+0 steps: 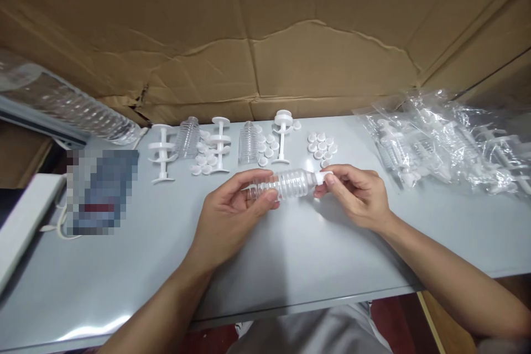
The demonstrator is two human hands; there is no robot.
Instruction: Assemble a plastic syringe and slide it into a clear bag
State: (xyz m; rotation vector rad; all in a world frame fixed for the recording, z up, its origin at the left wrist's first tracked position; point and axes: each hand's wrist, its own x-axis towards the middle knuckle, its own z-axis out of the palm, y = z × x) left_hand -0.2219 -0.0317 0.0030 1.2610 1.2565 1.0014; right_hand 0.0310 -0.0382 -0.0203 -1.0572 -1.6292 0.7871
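Note:
A clear ribbed plastic bottle (292, 184) lies sideways in front of me, above the table. My left hand (232, 204) is closed around its base end, thumb on the near side. At the neck sits a white cap (321, 177), pinched between the thumb and fingers of my right hand (359, 193). The fingers hide part of the cap. Just behind the bottle stand a white spindle-shaped plastic part (283, 135) and another clear ribbed bottle (248, 144). Small round white caps (321, 146) lie in a group beyond my right hand.
More white spindle parts (162, 155) and a ribbed bottle (188, 138) are at the back left. Filled clear plastic bags (440, 144) lie on the right. A pixelated object (103, 191), a large water bottle (70, 102) and a white bar (29, 221) occupy the left. Cardboard (249, 22) walls the back.

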